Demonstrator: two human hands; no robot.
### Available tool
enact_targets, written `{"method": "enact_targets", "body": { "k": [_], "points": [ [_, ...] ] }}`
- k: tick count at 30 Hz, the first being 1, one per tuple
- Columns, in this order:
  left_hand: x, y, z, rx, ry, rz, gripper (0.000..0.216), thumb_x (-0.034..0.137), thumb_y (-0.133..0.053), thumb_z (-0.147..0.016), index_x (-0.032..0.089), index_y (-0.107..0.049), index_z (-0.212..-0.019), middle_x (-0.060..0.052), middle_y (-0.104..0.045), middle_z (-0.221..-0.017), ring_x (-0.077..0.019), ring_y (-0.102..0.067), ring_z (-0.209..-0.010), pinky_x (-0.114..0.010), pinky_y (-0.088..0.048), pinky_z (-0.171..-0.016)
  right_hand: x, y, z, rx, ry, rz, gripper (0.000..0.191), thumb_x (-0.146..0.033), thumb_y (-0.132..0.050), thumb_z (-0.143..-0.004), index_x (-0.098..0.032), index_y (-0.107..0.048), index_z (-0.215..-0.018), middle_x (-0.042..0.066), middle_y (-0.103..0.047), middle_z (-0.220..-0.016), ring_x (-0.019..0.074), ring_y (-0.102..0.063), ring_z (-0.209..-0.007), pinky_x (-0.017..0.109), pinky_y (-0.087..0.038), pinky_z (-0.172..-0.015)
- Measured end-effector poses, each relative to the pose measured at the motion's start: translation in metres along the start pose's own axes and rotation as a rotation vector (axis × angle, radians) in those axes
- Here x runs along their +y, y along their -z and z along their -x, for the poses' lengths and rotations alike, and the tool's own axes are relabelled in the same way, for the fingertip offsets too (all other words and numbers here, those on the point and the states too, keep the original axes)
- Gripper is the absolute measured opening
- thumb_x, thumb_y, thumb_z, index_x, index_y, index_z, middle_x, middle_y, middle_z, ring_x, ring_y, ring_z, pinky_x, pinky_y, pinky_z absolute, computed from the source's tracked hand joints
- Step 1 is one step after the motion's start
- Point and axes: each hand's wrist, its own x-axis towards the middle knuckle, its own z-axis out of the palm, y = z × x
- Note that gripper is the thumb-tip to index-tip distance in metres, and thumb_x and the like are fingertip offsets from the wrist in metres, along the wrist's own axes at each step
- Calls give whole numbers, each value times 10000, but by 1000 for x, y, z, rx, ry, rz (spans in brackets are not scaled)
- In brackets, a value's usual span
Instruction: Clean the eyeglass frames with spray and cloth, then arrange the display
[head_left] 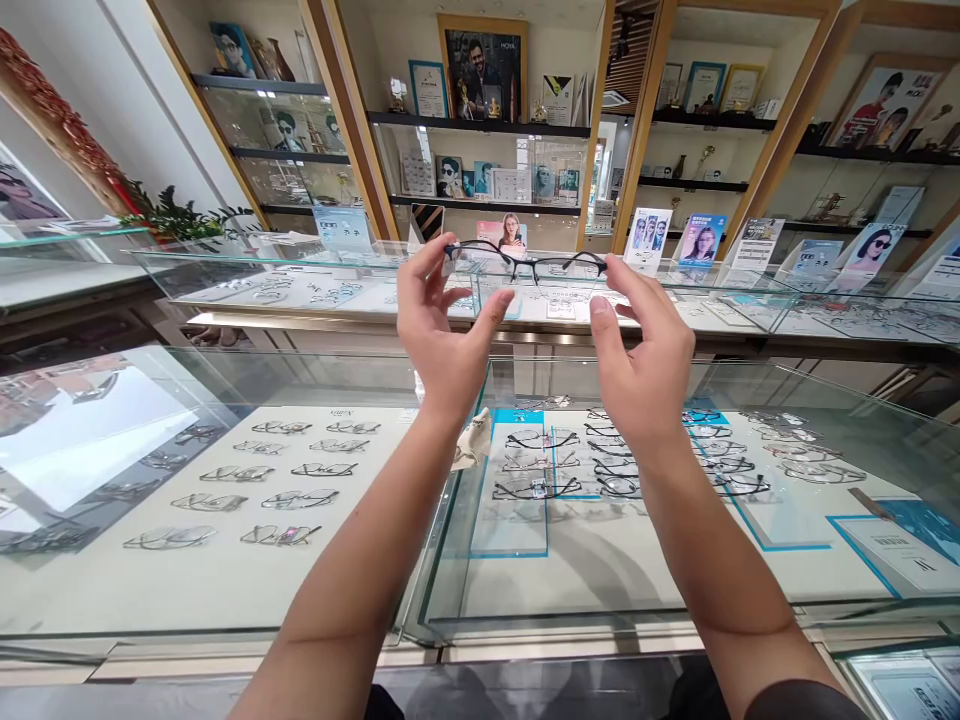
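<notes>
The fingers [426,262] of the left hand [446,345] grip the left end of a pair of glasses [524,265], the index finger at the outer corner of the dark frame. The fingers of the right hand [646,350] hold its right end in the same way. Both thumbs stand apart, below the dark upper rim. How the arms of the glasses run among the fingers cannot be made out.

The glasses hang in the air between the two hands. They look light: a thin, fairly stiff dark rim runs along the top, and the lenses seem clear. The lower edges and bridge are probably the delicate parts, and the lenses would smudge easily, so the outer corners or the arms are the better places to hold.

Below and nearer lies the pale tabletop [247,590] of a glass display case, with rows of eyeglasses [236,474] at left and darker frames [537,488] at right. A crumpled beige cloth [472,442] sits between them. Farther off stand another glass case [352,316], upright cards [703,240] at right and lined wall shelves [480,124].
</notes>
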Motion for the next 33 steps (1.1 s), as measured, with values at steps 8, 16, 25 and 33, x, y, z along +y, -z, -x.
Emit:
{"method": "enact_targets", "body": {
  "k": [8,16,25,33],
  "points": [
    [15,-1,15,145,-95,-180,725,608,-806,-899,354,-534,-1521,-125,-604,-1517,-332,-595,-1429,-450,-619,-943,25,-11,-6,-69,-108,-147,513,-486,-483,-1117,-305,-615,-1579,128,-741,-1462,303,-712,-1352,566,-637,-1079],
    [22,-1,19,137,-115,-196,716,561,-843,-880,354,-543,-1496,-127,-607,-1524,-336,-582,-1441,-476,-615,-978,31,-11,-7,-65,-129,-178,501,-506,-467,-1123,-302,-650,-1542,128,-740,-1465,291,-730,-1323,536,-642,-1059],
    [7,-5,14,45,-8,-89,758,634,-785,-919,380,-468,-1559,-124,-565,-1584,-327,-572,-1493,-446,-607,-1023,17,-11,-5,16,-119,-119,494,-461,-436,-1126,-328,-622,-1564,112,-687,-1516,284,-718,-1324,504,-647,-1034],
    [-11,-7,14,8,-40,121,790,640,-811,-898,395,-458,-1562,-96,-548,-1604,-318,-548,-1517,-414,-599,-1047,33,-16,-5,128,-32,-454,405,-568,-553,-1099,-348,-716,-1397,54,-729,-1361,270,-675,-1395,467,-600,-1137]
  ]
}}
